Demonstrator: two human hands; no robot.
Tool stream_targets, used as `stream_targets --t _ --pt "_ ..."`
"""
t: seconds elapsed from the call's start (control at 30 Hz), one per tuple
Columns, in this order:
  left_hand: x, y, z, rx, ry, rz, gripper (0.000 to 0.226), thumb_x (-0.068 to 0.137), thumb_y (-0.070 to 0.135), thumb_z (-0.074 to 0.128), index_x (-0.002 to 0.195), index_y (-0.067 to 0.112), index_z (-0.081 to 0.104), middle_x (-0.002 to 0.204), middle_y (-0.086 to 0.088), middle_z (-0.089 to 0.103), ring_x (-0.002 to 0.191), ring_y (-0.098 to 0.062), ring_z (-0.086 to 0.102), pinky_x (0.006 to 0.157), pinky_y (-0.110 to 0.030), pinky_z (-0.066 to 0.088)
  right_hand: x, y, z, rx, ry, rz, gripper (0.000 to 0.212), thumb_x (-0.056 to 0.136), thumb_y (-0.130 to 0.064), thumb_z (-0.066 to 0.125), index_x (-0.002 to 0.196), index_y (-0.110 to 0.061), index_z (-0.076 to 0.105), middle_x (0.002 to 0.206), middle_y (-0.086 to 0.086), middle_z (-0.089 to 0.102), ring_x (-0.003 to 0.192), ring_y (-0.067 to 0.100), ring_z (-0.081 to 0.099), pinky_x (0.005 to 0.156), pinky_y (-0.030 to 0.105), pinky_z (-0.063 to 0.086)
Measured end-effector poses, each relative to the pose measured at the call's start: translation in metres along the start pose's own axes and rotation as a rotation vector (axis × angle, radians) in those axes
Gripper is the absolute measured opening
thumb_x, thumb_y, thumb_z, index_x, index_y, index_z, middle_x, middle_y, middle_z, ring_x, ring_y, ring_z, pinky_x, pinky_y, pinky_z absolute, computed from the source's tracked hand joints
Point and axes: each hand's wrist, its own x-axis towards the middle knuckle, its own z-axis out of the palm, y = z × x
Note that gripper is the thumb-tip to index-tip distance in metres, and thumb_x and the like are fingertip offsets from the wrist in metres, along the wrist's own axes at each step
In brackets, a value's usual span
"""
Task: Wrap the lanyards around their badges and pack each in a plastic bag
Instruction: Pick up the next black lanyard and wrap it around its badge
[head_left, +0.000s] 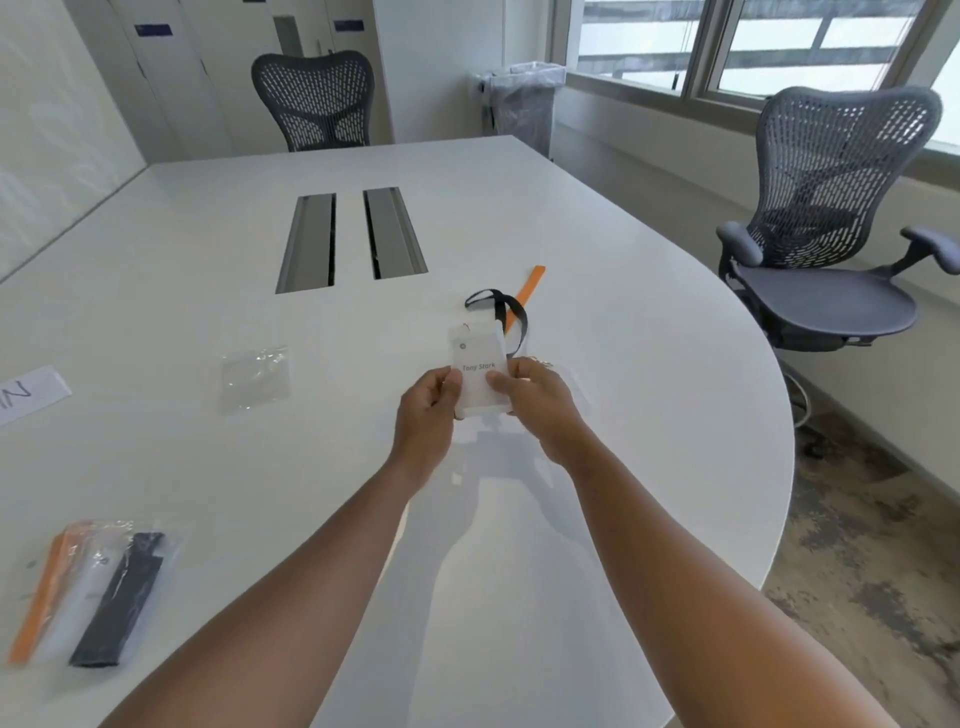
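Above a white meeting table (597, 260), a white badge (478, 374) is pinched by the left hand (428, 415) and right hand (535, 405), its black lanyard (501, 309) looped behind. An empty plastic bag (254, 379) lies left, packed bags (88, 592) nearer.

Centre of frame: my hands, left (428, 402) and right (530, 395), hold the badge (477, 364) above the surface (597, 467); its lanyard (501, 309) trails behind it. Left of centre: an empty bag (254, 378) on the surface. Lower left: packed bags (93, 592). Upper centre: two cable slots (350, 236). Top and right: chairs (831, 218) beyond the surface's edge.
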Motion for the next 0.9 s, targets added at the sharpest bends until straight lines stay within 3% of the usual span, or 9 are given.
stream_targets --t 0.17,0.27,0.37,0.47,0.53,0.6,0.7,0.8,0.9 --pt "0.015 0.027 -0.032 0.019 0.029 0.054 0.021 0.107 0.029 0.049 0.107 0.017 0.066 0.091 0.006 0.069 0.061 0.005 0.053 0.059 -0.013 0.041 0.0 -0.028 0.025 0.239 0.031 -0.067 0.022 0.084 -0.029 0.049 0.096 -0.026 0.067 0.116 0.004 0.064 0.105 0.02 0.064 0.097 0.048 0.052" --pt "0.021 0.042 -0.046 0.037 0.071 0.076 0.026 0.106 0.033 0.05 0.115 0.014 0.064 0.101 0.002 0.067 0.071 -0.003 0.054 0.068 -0.021 0.042 0.006 -0.04 0.038 0.18 -0.02 -0.14 0.042 0.085 -0.013 0.045 0.123 -0.027 0.057 0.127 0.0 0.059 0.107 0.017 0.061 0.092 0.037 0.052" --pt "0.024 0.056 -0.058 0.025 0.115 0.088 0.029 0.106 0.035 0.049 0.121 0.014 0.061 0.113 -0.002 0.065 0.079 -0.005 0.056 0.071 -0.022 0.043 0.011 -0.047 0.048 0.054 -0.151 -0.255 0.055 0.091 0.0 0.043 0.138 -0.027 0.049 0.128 -0.011 0.06 0.089 -0.005 0.061 0.075 0.017 0.052" --pt "0.024 0.07 -0.07 -0.034 0.104 0.143 0.022 0.108 0.028 0.044 0.108 0.013 0.06 0.094 0.002 0.064 0.063 0.0 0.051 0.056 -0.016 0.04 0.014 -0.054 0.059 -0.074 -0.263 -0.314 0.048 0.093 -0.007 0.055 0.136 -0.03 0.054 0.114 -0.014 0.066 0.084 -0.009 0.06 0.07 0.013 0.048" --pt "0.024 0.08 -0.079 -0.063 0.103 0.185 0.021 0.109 0.026 0.042 0.1 0.015 0.058 0.087 0.003 0.061 0.059 -0.002 0.049 0.053 -0.017 0.039 0.012 -0.058 0.069 -0.143 -0.317 -0.318 0.036 0.093 -0.024 0.066 0.127 -0.033 0.06 0.111 -0.008 0.069 0.103 0.004 0.062 0.081 0.024 0.051" --pt "0.025 0.088 -0.086 -0.067 0.105 0.222 0.022 0.109 0.026 0.041 0.098 0.017 0.058 0.082 0.006 0.061 0.058 -0.008 0.048 0.052 -0.019 0.039 0.009 -0.061 0.081 -0.212 -0.328 -0.341 0.009 0.094 -0.032 0.065 0.1 -0.038 0.065 0.106 -0.006 0.067 0.116 0.019 0.056 0.095 0.035 0.048" --pt "0.028 0.096 -0.095 -0.069 0.116 0.25 0.026 0.109 0.027 0.041 0.106 0.009 0.058 0.084 0.002 0.061 0.061 -0.015 0.044 0.051 -0.022 0.038 0.005 -0.064 0.097 -0.248 -0.293 -0.366 0.019 0.094 -0.036 0.063 0.078 -0.042 0.057 0.099 -0.008 0.054 0.118 0.02 0.045 0.1 0.036 0.042" --pt "0.032 0.105 -0.102 -0.078 0.165 0.26 0.025 0.11 0.026 0.039 0.108 0.006 0.054 0.09 -0.002 0.057 0.067 -0.016 0.043 0.052 -0.021 0.037 0.004 -0.068 0.106 -0.21 -0.31 -0.367 0.01 0.097 -0.037 0.057 0.09 -0.034 0.063 0.104 -0.007 0.051 0.116 0.023 0.048 0.091 0.032 0.047" --pt "0.034 0.115 -0.107 -0.073 0.223 0.278 0.021 0.11 0.025 0.037 0.103 0.011 0.051 0.09 -0.001 0.055 0.065 -0.011 0.043 0.053 -0.019 0.038 0.002 -0.07 0.109 -0.138 -0.365 -0.304 0.025 0.101 -0.04 0.051 0.103 -0.021 0.067 0.106 -0.005 0.068 0.104 0.018 0.062 0.082 0.024 0.048"
